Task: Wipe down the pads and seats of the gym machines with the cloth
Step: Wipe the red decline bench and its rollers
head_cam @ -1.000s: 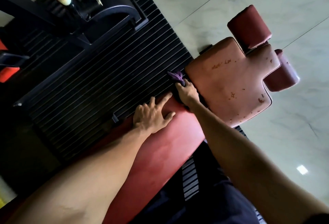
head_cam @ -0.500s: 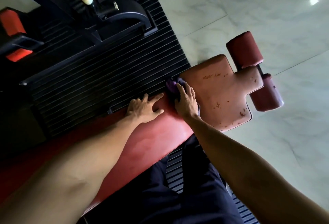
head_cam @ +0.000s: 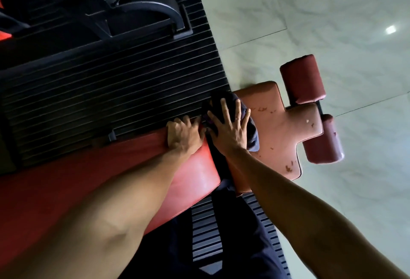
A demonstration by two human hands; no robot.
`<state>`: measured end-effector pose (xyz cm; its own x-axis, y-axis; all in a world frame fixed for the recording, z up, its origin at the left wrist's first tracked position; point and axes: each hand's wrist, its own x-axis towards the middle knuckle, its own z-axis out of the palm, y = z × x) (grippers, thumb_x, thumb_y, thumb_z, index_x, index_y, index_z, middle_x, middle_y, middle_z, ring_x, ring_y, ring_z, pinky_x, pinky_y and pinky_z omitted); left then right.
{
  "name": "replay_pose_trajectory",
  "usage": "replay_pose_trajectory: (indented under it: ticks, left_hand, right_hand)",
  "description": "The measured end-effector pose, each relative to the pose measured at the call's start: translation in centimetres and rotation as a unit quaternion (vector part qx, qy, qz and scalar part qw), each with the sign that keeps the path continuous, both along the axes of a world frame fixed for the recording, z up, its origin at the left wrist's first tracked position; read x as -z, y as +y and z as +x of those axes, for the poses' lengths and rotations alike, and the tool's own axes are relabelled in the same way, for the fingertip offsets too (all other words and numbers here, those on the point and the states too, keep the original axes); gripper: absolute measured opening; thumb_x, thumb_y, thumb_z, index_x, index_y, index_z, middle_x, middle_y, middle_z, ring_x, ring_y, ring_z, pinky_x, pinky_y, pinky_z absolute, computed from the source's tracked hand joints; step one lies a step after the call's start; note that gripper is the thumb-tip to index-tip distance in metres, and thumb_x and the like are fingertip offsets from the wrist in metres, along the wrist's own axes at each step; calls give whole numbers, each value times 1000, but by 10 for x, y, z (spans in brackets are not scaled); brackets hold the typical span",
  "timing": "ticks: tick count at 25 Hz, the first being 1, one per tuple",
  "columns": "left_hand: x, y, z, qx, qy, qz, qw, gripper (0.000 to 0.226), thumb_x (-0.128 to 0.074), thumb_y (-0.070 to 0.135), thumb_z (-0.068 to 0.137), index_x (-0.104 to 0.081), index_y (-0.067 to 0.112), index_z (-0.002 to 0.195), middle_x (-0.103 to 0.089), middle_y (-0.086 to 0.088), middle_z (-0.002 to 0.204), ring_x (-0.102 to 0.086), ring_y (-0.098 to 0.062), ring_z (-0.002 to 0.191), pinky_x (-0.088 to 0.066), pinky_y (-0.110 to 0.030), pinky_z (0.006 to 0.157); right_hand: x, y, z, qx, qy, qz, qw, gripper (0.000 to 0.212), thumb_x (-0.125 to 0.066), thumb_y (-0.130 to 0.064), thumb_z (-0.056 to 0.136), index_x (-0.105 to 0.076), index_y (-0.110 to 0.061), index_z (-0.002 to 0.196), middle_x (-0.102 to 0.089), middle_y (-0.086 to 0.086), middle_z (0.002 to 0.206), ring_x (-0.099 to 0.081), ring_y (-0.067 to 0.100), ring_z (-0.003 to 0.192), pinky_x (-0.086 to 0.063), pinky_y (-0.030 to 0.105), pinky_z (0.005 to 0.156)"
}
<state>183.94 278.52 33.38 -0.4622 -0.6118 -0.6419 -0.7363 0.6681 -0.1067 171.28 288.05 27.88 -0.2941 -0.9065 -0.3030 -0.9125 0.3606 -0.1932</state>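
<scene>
**Cloth pressed flat at the near corner of the worn seat**

The cloth (head_cam: 253, 134) was dark and bunched. It lay on the worn seat pad (head_cam: 286, 139), at the corner next to the gap between this pad and the long red pad (head_cam: 190, 176). The right hand (head_cam: 230, 126) rested on top of it with the fingers (head_cam: 224, 111) straight and spread wide, so the hand pressed the cloth down and did not pinch it. Folds of the cloth showed past the fingertips and beside the palm.

The cloth looked soft, light and limp. On the smooth covering it would probably slide easily and roll up under the hand. A flat palm on its middle, with the fingers spread, seemed the best hold for wiping. To lift it, one loose fold would be enough to pinch. The seat pad had scuffed, peeled spots, where the cloth could catch a little.

The left hand (head_cam: 184, 134) was just beside the right one. It gripped the far edge of the long red pad with its fingers curled over that edge, probably to steady the body.

At the far end of the seat stood two dark red roller pads (head_cam: 302, 79), and neither hand touched them. Beyond the pads lay a black ribbed mat (head_cam: 111, 92) with a black machine frame (head_cam: 137, 12) on it. A pale tiled floor (head_cam: 321, 12) lay to the right.
</scene>
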Motion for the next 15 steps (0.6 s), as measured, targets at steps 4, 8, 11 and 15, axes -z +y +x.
replay_pose_trajectory:
  ticks: [4, 8, 11, 15]
  left_hand:
    - [7, -1, 2, 0, 19, -18, 1000, 55, -27, 60, 100, -37, 36, 148, -60, -11, 126, -61, -35, 106, -46, -43, 83]
    - [11, -5, 1, -15, 26, -15, 999, 56, -27, 61, 99, -34, 37, 150, -60, -11, 128, -61, -35, 104, -46, -43, 81]
    - [9, -5, 1, -15, 19, -19, 1000, 56, -27, 61, 99, -35, 36, 149, -60, -11, 127, -61, -35, 104, -48, -42, 82]
    - [10, -5, 0, -16, 24, -21, 999, 57, -28, 61, 98, -36, 35, 149, -59, -12, 129, -61, -36, 106, -49, -45, 86]
  right_hand:
    - [3, -42, -12, -62, 10, 5, 998, 44, -64, -49, 85, -66, -37, 127, -30, 6, 164, -14, 47, 151, -3, 76, 115]
    - [-4, -45, -38, -31, 2, -39, 999, 44, -65, -50, 87, -66, -36, 129, -39, 7, 159, -26, 43, 148, -14, 68, 119]
    - [-9, -13, -41, 75, -9, -79, 994, 52, -48, -57, 97, -53, -35, 144, -28, 9, 165, -17, 43, 152, -11, 61, 123]
    - [-3, -20, -31, 7, 5, -39, 999, 55, -51, -54, 94, -52, -35, 145, -28, 10, 165, -13, 48, 152, -4, 68, 121]
